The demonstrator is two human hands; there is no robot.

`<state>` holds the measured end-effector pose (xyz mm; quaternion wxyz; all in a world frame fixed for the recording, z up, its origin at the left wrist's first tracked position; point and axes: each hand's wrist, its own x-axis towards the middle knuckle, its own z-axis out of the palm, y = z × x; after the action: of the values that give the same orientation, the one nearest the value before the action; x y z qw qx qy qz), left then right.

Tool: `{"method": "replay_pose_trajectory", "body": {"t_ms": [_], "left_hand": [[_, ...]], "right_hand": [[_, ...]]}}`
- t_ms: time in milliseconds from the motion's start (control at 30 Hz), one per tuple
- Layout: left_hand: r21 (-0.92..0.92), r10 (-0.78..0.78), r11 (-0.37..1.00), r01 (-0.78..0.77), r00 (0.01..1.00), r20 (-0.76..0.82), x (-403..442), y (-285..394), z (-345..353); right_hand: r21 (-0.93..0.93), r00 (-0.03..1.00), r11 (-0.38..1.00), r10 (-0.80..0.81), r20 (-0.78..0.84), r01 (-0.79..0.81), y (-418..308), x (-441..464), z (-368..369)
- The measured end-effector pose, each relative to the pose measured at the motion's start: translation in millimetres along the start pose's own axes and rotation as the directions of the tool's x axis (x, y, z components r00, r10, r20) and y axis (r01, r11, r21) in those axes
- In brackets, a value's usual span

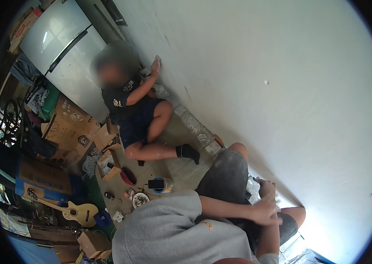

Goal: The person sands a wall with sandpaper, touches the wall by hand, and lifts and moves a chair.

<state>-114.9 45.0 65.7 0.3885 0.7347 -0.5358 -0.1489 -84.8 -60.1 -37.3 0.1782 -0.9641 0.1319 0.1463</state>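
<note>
My left hand (265,212) lies across my right forearm near the wrist, its blurred fingers apart and holding nothing visible. Beyond it, my right hand (266,188) is closed, with its fingers curled down over my lap; what it may hold is hidden. Close beside the right hand is a whitish, rough block-like surface (253,190), partly covered by my legs. Both hands are near the foot of the pale wall (282,110).
Another person (124,101) sits on the floor, one hand raised against the wall. Blocks (194,126) line the wall's foot. A plate (140,200), a phone (155,184) on a container, cardboard boxes (108,165), a guitar (80,214) and a refrigerator (69,53) are at the left.
</note>
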Motion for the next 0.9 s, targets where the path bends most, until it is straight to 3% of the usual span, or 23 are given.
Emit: {"method": "replay_pose_trajectory", "body": {"t_ms": [33, 67, 167, 200, 233, 267, 333, 367, 400, 500, 533, 567, 667, 700, 733, 767, 833, 867, 900], "left_hand": [[-0.22, 0.207, 0.955, -0.2, 0.978, 0.01, -13.0, 21.7, 4.4], [-0.427, 0.398, 0.825, -0.37, 0.917, -0.025, -24.4, 49.8, -0.6], [-0.532, 0.431, 0.791, -0.302, 0.893, 0.133, -9.3, 41.0, -28.2], [-0.335, 0.315, 0.894, -0.296, 0.949, 0.002, -1.6, -2.7, -5.9], [-0.057, 0.006, 0.998, -0.005, 0.999, 0.031, 10.2, -26.6, -21.6], [-0.062, 0.012, 0.998, -0.01, 0.999, 0.039, 11.5, -29.5, -20.5], [0.007, -0.027, 1.0, 0.03, 0.967, -0.252, 14.2, -30.8, -19.0], [-0.168, 0.211, 0.955, -0.245, 0.957, -0.197, 2.9, 1.6, -19.4], [-0.351, 0.435, 0.809, -0.471, 0.882, -0.182, -11.3, 34.1, -19.6], [-0.287, 0.515, 0.789, -0.543, 0.84, -0.173, -2.1, 26.0, -31.1], [-0.171, 0.248, 0.956, -0.238, 0.968, 0.037, 8.9, -7.7, -32.5], [-0.183, 0.252, 0.953, -0.241, 0.967, 0.04, 11.1, -8.1, -31.3], [-0.235, -0.03, 0.969, 0.081, 0.976, 0.214, 17.7, -10.3, -35.8], [-0.235, 0.486, 0.818, -0.525, 0.849, -0.206, 4.7, 24.1, -35.1], [-0.234, 0.483, 0.821, -0.521, 0.852, -0.203, 3.3, 22.0, -39.6], [-0.187, 0.509, 0.827, -0.531, 0.847, -0.156, 5.9, 17.3, -44.9], [-0.111, 0.548, 0.826, -0.552, 0.834, -0.064, 14.4, 6.1, -52.0], [-0.017, 0.313, 0.948, -0.318, 0.94, -0.132, 27.3, -19.7, -56.3], [-0.027, 0.319, 0.946, -0.324, 0.94, -0.125, 36.2, -50.6, -38.1]], "right_hand": [[0.047, 1.0, 0.999, -0.017, -0.013, 0.018, -2.8, 1.7, 1.0], [0.058, 1.0, 0.998, -0.024, -0.012, 0.025, -7.3, 2.7, 0.6], [0.047, 1.0, 0.999, 0.004, 0.023, -0.005, -16.7, 7.9, -13.8], [0.089, 1.0, 0.996, -0.027, -0.014, 0.028, -17.9, 7.0, -20.3], [0.093, 1.0, 0.996, -0.018, -0.008, 0.019, -18.5, 5.9, -21.0], [0.101, 1.0, 0.995, -0.015, 0.007, 0.015, -18.3, 5.7, -22.2], [0.113, 0.999, 0.994, -0.019, 0.036, 0.014, -18.6, 7.4, -27.1], [0.128, 0.998, 0.992, -0.024, 0.052, 0.017, -23.4, 10.1, -28.0], [0.143, 0.998, 0.99, -0.021, 0.058, 0.013, -30.0, 10.2, -31.0], [0.109, 1.0, 0.994, -0.008, -0.003, 0.008, -33.8, 1.4, -56.0], [0.107, 1.0, 0.994, 0.005, 0.009, -0.006, -35.9, -7.8, -62.7], [0.155, 0.998, 0.986, 0.067, 0.015, -0.069, -41.6, -17.1, -71.4], [0.296, 0.974, 0.929, 0.223, 0.026, -0.221, -60.3, -25.1, -95.7], [0.256, 0.995, 0.961, 0.103, 0.006, -0.101, -51.8, -13.2, -88.3], [0.21, 1.0, 0.978, -0.021, -0.006, 0.022, -42.4, -2.3, -80.3], [0.21, 1.0, 0.977, -0.022, -0.003, 0.022, -45.2, -1.1, -87.2], [0.175, 0.973, 0.969, -0.14, -0.183, 0.172, -53.8, -13.5, -102.4], [0.424, 0.876, 0.888, 0.053, -0.479, 0.178, -63.2, -36.7, -89.6], [0.413, 0.881, 0.866, -0.063, -0.469, 0.282, -39.8, -28.4, -70.3]]}}
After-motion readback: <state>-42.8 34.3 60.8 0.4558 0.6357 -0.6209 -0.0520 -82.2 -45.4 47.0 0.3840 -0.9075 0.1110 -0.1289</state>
